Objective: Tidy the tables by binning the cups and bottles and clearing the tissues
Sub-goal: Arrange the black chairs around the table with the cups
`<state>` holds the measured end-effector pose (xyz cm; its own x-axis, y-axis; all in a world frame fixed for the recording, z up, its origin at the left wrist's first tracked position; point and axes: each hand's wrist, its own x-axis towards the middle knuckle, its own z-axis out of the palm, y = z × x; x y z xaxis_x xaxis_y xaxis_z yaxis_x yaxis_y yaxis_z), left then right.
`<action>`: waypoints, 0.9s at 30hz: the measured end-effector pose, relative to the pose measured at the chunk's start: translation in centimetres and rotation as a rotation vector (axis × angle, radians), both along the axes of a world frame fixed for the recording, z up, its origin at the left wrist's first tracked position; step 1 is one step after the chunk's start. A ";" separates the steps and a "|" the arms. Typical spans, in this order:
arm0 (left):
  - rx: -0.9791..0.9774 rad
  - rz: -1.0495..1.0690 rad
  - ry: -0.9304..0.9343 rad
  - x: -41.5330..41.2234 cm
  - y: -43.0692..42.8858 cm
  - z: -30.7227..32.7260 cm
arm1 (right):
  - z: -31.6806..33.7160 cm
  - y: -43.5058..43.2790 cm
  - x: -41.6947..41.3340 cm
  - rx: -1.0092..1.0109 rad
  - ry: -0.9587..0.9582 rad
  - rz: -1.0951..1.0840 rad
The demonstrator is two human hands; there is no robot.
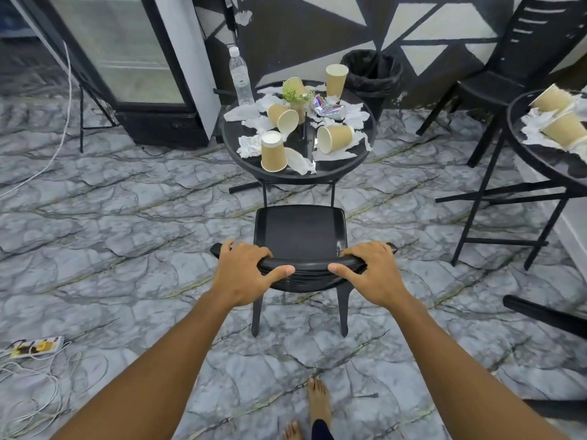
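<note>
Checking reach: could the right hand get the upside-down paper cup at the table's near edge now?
Probably not yet: the right hand grips the backrest of the black chair, which stands between it and the upside-down paper cup.

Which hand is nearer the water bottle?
Left. The left hand grips the chair backrest at its left end, in line with the water bottle beyond; the right hand grips its right end, farther across.

Bare forearms (152,360), bare feet (319,404), dark trouser leg (321,432).
</note>
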<state>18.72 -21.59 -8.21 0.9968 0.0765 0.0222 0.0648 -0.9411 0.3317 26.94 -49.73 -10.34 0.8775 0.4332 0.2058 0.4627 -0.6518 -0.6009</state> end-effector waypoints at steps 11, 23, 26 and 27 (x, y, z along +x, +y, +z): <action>-0.134 0.191 -0.062 0.4 -1.0 -0.1 | 1.0 0.9 3.3 0.125 0.063 0.033; -0.229 0.055 -0.058 1.7 -1.1 0.1 | 0.6 -0.4 1.8 0.027 0.041 -0.036; -0.215 0.042 -0.074 1.0 -0.4 -0.3 | 0.3 -0.1 0.6 0.001 -0.004 -0.038; -0.206 0.046 -0.073 0.6 -0.1 -0.7 | 0.0 0.0 0.1 -0.002 -0.021 -0.037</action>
